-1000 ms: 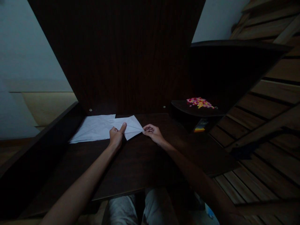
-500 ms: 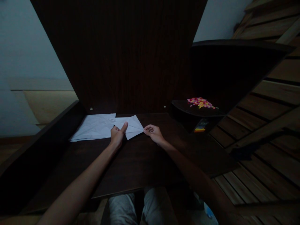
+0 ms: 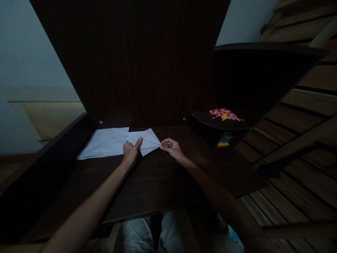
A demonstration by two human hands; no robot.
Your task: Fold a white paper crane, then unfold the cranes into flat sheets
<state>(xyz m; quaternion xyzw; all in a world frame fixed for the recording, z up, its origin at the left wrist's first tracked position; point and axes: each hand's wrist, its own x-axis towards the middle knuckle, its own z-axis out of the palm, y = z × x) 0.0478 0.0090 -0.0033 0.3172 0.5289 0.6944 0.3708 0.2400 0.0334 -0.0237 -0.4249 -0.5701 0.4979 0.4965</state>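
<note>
A folded sheet of white paper [image 3: 150, 140] is held between my two hands over the dark desk. Its right end narrows to a point, and crease lines run towards that tip. My left hand [image 3: 131, 149] grips the paper near its middle, thumb lying on top and fingers curled at the lower edge. At the pointed tip, my right hand [image 3: 171, 147] pinches the paper between thumb and fingertips. A stack of wrinkled white sheets [image 3: 104, 142] lies on the desk to the left, partly behind the folded paper's left end.
Small pink, red and yellow pieces [image 3: 225, 114] lie heaped on a corner shelf [image 3: 202, 119] at the right. Under it sits a small box with a yellow-orange edge [image 3: 223, 144]. A dark side panel [image 3: 52, 151] bounds the desk's left, and a tall back panel [image 3: 137, 63] rises behind.
The view has shifted very slightly. Both hands keep their hold on the folded paper, and the right fingers at the tip have moved a little.
</note>
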